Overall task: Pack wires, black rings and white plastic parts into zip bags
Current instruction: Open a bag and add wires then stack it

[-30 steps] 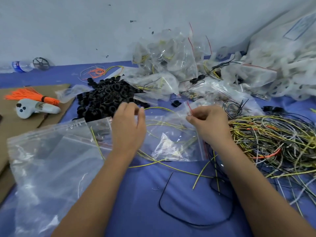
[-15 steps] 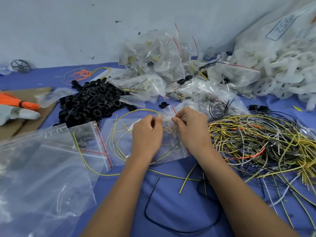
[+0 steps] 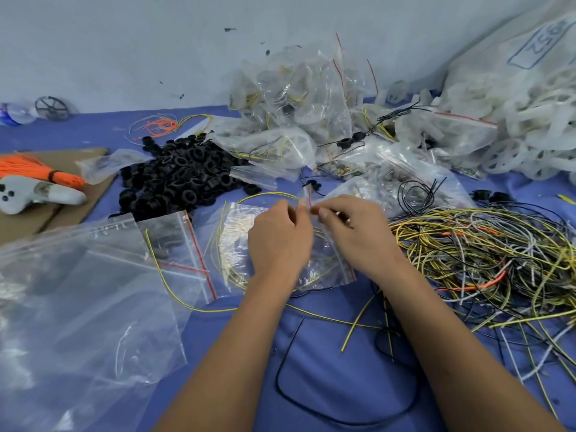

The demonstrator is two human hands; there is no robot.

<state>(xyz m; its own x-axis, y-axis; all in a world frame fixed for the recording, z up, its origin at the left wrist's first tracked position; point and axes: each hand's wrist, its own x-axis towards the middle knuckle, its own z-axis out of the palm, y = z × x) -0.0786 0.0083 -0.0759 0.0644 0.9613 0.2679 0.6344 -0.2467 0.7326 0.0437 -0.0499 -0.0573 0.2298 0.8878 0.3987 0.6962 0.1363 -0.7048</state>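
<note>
Both hands, left (image 3: 279, 241) and right (image 3: 358, 236), pinch the zip bag's (image 3: 240, 244) red-striped mouth between them, wires (image 3: 486, 260) heaped just right.

Two hands — left (image 3: 280, 241), right (image 3: 358, 235) — over one small bag (image 3: 243, 251). One heap of black rings (image 3: 180, 179), too many to count. One wire tangle (image 3: 486, 254). One orange bundle (image 3: 34, 169), one white controller (image 3: 37, 193), one big flat bag (image 3: 78, 307).
</note>
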